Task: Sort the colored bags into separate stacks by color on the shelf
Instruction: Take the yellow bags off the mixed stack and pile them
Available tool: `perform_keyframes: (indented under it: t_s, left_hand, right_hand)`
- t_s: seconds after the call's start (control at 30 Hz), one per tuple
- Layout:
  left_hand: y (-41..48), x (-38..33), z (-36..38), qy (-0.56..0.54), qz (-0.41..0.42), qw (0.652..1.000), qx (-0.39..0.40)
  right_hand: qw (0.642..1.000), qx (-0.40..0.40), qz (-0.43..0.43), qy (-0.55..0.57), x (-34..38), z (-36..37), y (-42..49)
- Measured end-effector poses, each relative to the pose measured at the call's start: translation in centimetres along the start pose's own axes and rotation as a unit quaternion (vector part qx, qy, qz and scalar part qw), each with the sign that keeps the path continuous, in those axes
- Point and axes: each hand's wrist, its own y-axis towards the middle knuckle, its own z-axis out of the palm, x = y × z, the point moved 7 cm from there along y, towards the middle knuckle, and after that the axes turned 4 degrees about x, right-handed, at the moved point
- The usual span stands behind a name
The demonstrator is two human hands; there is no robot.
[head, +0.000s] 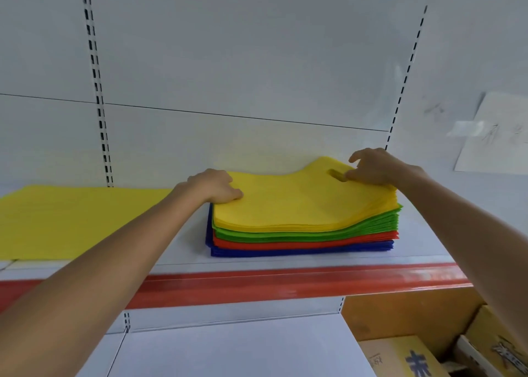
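A mixed stack of flat bags stands on the white shelf (285,259): yellow bags (300,205) on top, then green bags (314,232), red bags (285,243) and blue bags (285,252) at the bottom. My left hand (214,186) grips the left far corner of the top yellow bags, thumb lying on top. My right hand (374,166) pinches the top yellow bag beside its handle slot (337,175). A separate yellow pile (71,219) lies flat on the shelf to the left.
The shelf has a red front strip (285,282) and a white back panel with slotted uprights (98,91). A paper sheet (497,136) hangs on the wall at right. Cardboard boxes (414,356) sit below at the lower right.
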Motion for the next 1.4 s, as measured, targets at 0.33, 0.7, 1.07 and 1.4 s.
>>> perform_keyframes:
  t_s: [0.33,0.7,1.07,1.4]
  left_hand:
    - [0.3,-0.2,-0.5,0.015,0.013,0.998,-0.052]
    - [0.7,-0.3,1.1,0.037,0.016,0.999,0.014]
    - [0.0,-0.4,1.3,0.045,0.009,0.999,0.022]
    - [-0.8,-0.5,1.5,0.025,0.013,1.0,-0.011]
  right_hand:
    - [0.999,-0.012,-0.023,-0.035,1.1,0.6,1.2]
    - [0.998,-0.016,-0.027,-0.054,1.3,0.8,0.4]
    - [0.996,-0.036,-0.025,-0.074,1.4,0.8,-0.3]
    - [0.995,-0.059,-0.027,-0.081,1.4,0.6,-1.2]
